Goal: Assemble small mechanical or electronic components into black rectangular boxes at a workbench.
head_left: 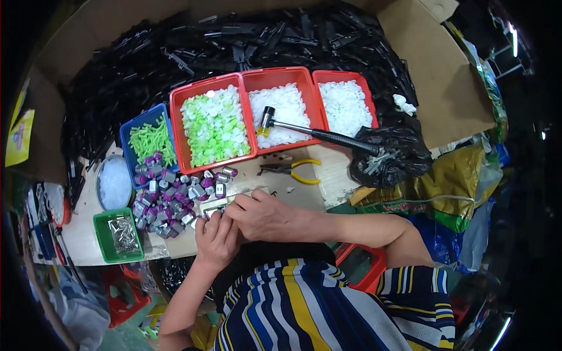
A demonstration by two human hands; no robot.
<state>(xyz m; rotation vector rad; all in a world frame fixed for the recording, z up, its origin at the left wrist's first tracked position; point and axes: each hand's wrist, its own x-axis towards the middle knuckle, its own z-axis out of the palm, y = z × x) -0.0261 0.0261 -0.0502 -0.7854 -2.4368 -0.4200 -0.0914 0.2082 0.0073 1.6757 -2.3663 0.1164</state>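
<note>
At the table's near edge my left hand (218, 238) and my right hand (260, 216) meet, fingers curled and touching. Whatever they pinch is covered by the fingers. Just beyond them a small pale metal fixture (215, 206) lies on the tabletop. Close to the left hand is a heap of small silver-grey and purple parts (167, 205). Pliers with yellow handles (293, 169) rest past the right hand. A hammer with a black grip (319, 133) lies across the red bins, its yellow-and-black head over white pieces.
Red bins (252, 120) hold green and white plastic pieces. A blue bin (124, 136) has green sticks; a green bin (100, 234) contains metal pins. A round bowl (100, 190) holds clear material. Black plastic parts (234, 44) pile behind, within cardboard walls (445, 76). A black bag (404, 155) sits at right.
</note>
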